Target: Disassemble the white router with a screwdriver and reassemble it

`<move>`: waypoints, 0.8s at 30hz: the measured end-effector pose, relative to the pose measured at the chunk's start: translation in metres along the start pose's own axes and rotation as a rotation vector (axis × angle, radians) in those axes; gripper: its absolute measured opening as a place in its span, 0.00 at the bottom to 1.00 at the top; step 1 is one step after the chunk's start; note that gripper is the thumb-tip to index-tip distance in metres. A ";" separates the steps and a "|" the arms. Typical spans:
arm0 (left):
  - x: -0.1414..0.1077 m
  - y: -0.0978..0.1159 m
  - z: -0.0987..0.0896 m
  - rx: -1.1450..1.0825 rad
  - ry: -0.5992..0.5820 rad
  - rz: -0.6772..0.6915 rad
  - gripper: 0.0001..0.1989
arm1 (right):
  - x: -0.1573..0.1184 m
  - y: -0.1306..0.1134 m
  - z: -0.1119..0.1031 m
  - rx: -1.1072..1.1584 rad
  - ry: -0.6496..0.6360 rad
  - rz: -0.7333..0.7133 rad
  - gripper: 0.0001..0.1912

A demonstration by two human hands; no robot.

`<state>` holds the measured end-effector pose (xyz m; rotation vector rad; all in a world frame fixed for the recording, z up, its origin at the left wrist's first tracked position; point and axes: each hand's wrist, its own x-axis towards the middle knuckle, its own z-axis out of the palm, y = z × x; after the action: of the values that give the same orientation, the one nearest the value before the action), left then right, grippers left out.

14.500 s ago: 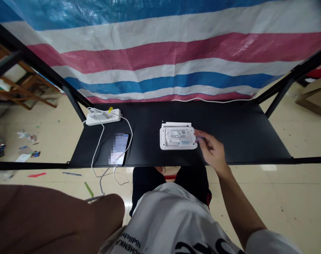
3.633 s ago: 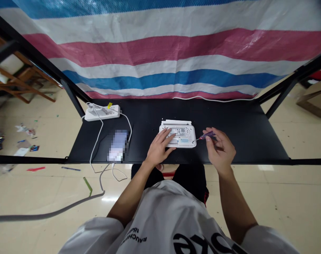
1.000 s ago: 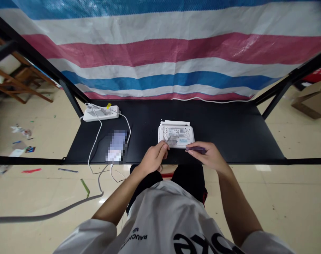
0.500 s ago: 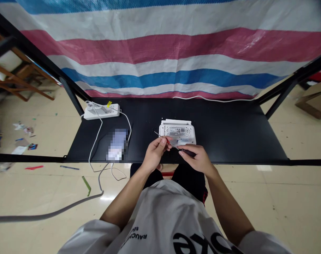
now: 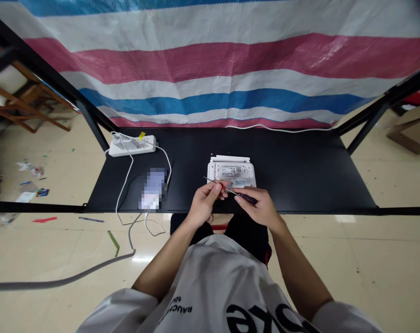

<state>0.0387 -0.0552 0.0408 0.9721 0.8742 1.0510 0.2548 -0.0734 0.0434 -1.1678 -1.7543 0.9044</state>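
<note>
A screwdriver with a dark handle is gripped in my right hand, its thin shaft pointing left. My left hand pinches a small red piece where that shaft arrives. A thin metal tip pokes out beyond my left fingers; whether it belongs to the screwdriver or to the red piece, I cannot tell. Just beyond both hands lies a white router, underside up, with a label and vent holes showing. Its white antennas are folded along the far edge. My fingers cover part of its near side.
On the black tabletop, a white power strip with plugged-in cables sits at the back left. A phone with a blurred-out screen lies in front of it. Black frame posts flank the table, and a striped tarp hangs behind.
The screwdriver has turned slightly in my fingers, and its shaft and the red piece have shifted a little to the right. The router stays in place.
</note>
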 end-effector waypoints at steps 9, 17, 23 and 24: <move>-0.002 0.005 0.009 0.069 0.038 -0.002 0.18 | -0.006 0.002 0.009 0.084 0.026 0.065 0.21; -0.003 0.007 -0.004 0.124 -0.002 -0.078 0.16 | -0.006 0.002 0.009 0.050 0.104 -0.027 0.08; -0.001 0.012 0.004 0.054 -0.001 -0.069 0.18 | -0.004 -0.004 0.010 0.032 0.097 -0.118 0.06; -0.001 0.014 0.007 0.034 0.004 -0.074 0.18 | -0.004 -0.004 0.010 0.031 0.097 -0.126 0.06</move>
<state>0.0406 -0.0552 0.0559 0.9599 0.9271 0.9781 0.2452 -0.0798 0.0422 -1.0514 -1.7089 0.7841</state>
